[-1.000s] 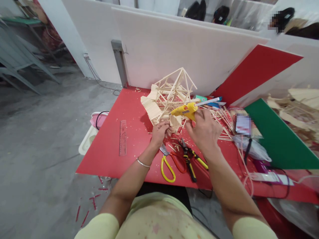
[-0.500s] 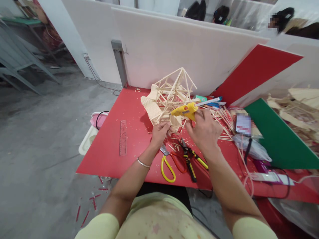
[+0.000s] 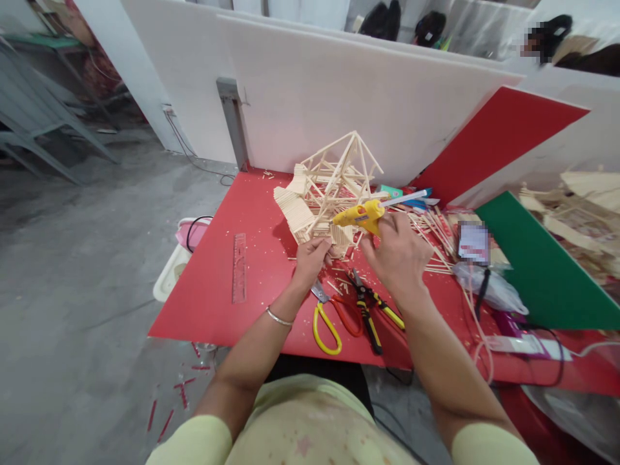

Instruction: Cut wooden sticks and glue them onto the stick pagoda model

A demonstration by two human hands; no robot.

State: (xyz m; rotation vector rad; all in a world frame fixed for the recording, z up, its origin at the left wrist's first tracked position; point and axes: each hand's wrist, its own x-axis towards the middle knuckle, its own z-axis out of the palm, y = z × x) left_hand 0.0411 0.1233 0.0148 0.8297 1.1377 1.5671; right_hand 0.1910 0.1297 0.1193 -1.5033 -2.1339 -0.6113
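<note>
My right hand (image 3: 400,248) is wrapped round a yellow glue gun (image 3: 361,216) with a clear glue stick (image 3: 404,197) jutting from its back. Its nozzle points left, at the lower part of a model house (image 3: 298,210) built of thin pale wooden sticks. At the model's near edge, my left hand (image 3: 314,255) has its thumb and fingers pinched together on it; the exact spot they grip is partly hidden. Scissors (image 3: 327,323) with one yellow and one red handle lie just below my hands. Beside them are black-and-yellow pliers (image 3: 371,310).
A clear ruler (image 3: 239,268) lies on the red tabletop (image 3: 203,303) at left. Loose sticks (image 3: 433,232), a plastic bag (image 3: 489,287) and a white-and-purple power strip (image 3: 527,345) with cables are at right. A white board (image 3: 363,84) stands behind; a green board (image 3: 547,271) rises at right.
</note>
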